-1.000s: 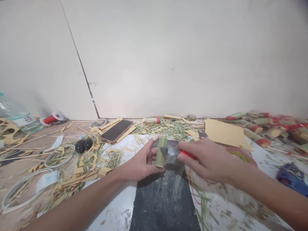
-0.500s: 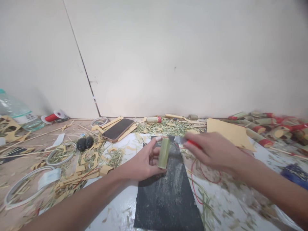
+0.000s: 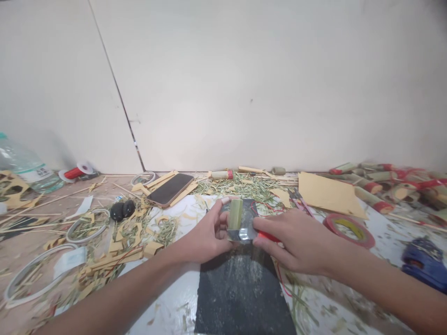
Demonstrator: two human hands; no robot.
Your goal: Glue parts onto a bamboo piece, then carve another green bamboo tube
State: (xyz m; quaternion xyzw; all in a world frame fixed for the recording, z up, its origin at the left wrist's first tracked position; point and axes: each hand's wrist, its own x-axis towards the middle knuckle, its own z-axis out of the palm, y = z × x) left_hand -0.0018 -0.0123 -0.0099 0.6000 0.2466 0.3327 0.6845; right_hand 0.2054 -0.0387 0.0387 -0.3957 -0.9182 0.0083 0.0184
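My left hand (image 3: 211,232) is closed round a short green bamboo piece (image 3: 236,215), which it holds nearly upright over a dark mat (image 3: 240,293). In my right hand (image 3: 289,237) is a red-handled utility knife (image 3: 267,235). The knife's shiny metal blade (image 3: 246,232) lies across the lower end of the bamboo, touching it as far as I can tell. Some left fingers are hidden behind the bamboo. A white wrap covers a left fingertip.
A phone (image 3: 171,189) lies behind my left hand among shavings. On the right are a yellow card (image 3: 330,194), a tape roll (image 3: 349,229), a blue object (image 3: 424,263) and red-ended bamboo pieces (image 3: 375,186). A bottle (image 3: 31,170) and red spool (image 3: 75,172) stand far left.
My right hand has moved left and down, bringing the blade from beyond the bamboo's top to its lower end. The tape roll, hidden before, now shows behind my right forearm.
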